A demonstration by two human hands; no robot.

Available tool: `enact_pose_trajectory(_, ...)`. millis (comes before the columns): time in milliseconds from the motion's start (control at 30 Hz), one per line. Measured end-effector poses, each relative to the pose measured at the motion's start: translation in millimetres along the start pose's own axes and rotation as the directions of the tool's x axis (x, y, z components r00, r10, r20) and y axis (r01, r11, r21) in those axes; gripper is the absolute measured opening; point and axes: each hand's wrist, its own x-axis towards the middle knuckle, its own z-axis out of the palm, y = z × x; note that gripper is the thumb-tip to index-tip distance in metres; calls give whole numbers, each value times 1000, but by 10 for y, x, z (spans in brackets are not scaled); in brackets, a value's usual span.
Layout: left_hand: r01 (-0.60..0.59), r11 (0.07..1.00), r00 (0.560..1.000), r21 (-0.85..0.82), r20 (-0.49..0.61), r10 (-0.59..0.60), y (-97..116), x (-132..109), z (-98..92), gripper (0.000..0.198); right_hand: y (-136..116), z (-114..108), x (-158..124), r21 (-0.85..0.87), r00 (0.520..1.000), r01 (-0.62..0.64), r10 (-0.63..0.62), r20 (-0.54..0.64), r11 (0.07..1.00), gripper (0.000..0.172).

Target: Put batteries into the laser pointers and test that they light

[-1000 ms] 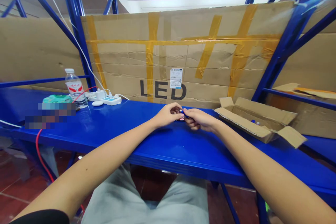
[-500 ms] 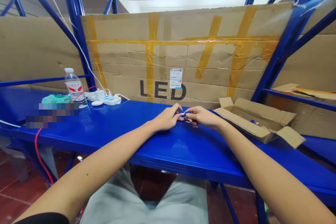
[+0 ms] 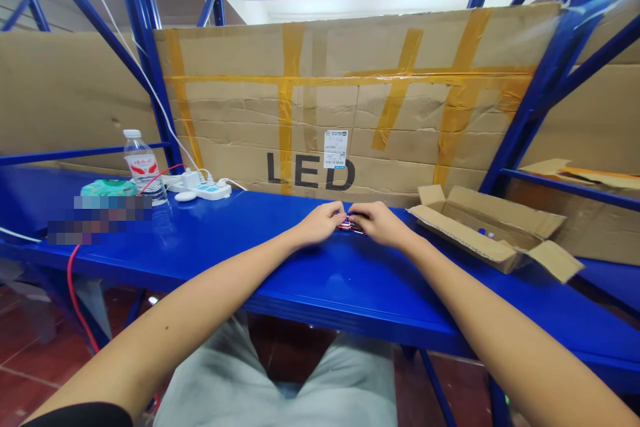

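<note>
Several thin, shiny red and blue pieces with silver parts (image 3: 345, 227) lie close together on the blue table (image 3: 210, 233). They are too small and too covered to name exactly. My left hand (image 3: 321, 221) is closed at their left end, thumb and fingers pinching. From the right, my right hand (image 3: 380, 221) curls its fingers down over the other end, hiding most of it. Both hands almost meet above the pieces, close to the tabletop.
An open cardboard box (image 3: 480, 240) with small blue and white items stands on the right. At the left are a water bottle (image 3: 143, 167), a green packet (image 3: 107, 187), a power strip (image 3: 213, 190) and a red cable (image 3: 75, 293). A large carton (image 3: 240, 127) stands behind.
My right hand has moved slightly left, closer to my left hand, and its fingers now cover more of the shiny pieces. The left hand has barely shifted.
</note>
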Motion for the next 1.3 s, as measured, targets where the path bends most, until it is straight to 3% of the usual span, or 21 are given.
enact_pose_trajectory(67,125,976,991,-180,78,-112,7,9,6,27,8,-5,1,-7,999,36,-36,-16,999,22)
enact_pose_trajectory(200,360,820,931,-445,232,-282,21,1,-20,28,22,-36,9,-2,993,90,-89,-82,996,25)
enact_pose_trajectory(400,347,772,931,-533,298,-213,34,-13,-70,21,53,-22,8,25,999,18,-16,-50,1000,24)
enact_pose_trajectory(533,358,804,932,-476,241,-272,74,-18,-51,24,61,-12,1,28,999,-37,37,-19,999,23)
enact_pose_trajectory(667,305,884,952,-355,123,-279,88,-24,-25,28,52,-16,-10,71,994,-105,104,12,992,21)
enact_pose_trajectory(900,216,931,976,-295,51,-210,5,11,-38,25,4,1,-9,374,961,-277,252,114,885,12)
enact_pose_trajectory(1100,-76,997,986,-28,-149,71,-45,34,-54,21,-56,2,-9,350,955,-287,240,172,892,14)
enact_pose_trajectory(1300,-143,989,977,23,-156,145,-6,-15,-58,19,-51,2,0,562,944,-329,249,216,759,20)
